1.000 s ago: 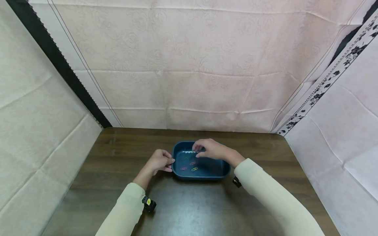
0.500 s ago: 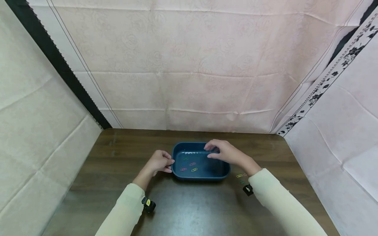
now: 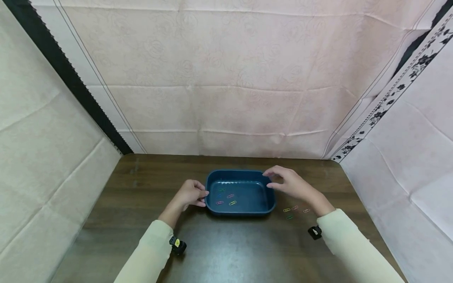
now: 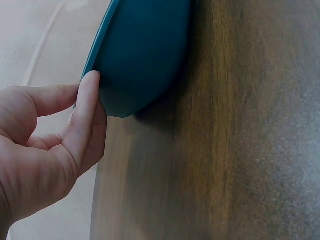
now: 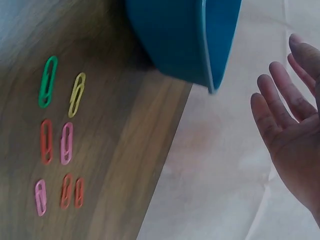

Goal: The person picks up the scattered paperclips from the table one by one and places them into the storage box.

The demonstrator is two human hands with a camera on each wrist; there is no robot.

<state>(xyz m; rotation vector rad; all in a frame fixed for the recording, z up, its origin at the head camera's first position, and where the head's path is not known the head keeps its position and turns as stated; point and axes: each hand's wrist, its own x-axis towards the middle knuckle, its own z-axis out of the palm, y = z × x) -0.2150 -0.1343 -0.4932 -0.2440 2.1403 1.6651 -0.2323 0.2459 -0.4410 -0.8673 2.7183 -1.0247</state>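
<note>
My left hand (image 3: pixel 192 193) pinches the left rim of a dark blue plastic tray (image 3: pixel 240 214); the left wrist view shows thumb and fingers on either side of that rim. Inside the tray's left half lie several paper clips, among them a yellow paper clip (image 3: pixel 232 203), a green one and pink ones. My right hand (image 3: pixel 288 182) hovers at the tray's right end with fingers apart and nothing between them. Below it on the table lie more paper clips: in the right wrist view a green paper clip (image 5: pixel 48 82), a yellow paper clip (image 5: pixel 76 95), and several red and pink ones.
The brown wooden table (image 3: pixel 226 251) carries the tray near its far edge. Pale patterned cloth (image 3: pixel 226 98) hangs behind the table and at both sides. A small black camera (image 3: pixel 178 245) sits on my left wrist, another black camera (image 3: pixel 315 232) on my right.
My right hand has moved right, from over the tray's middle to its right end. Paper clips on the table that the arm covered now show. The left hand and tray have stayed put.
</note>
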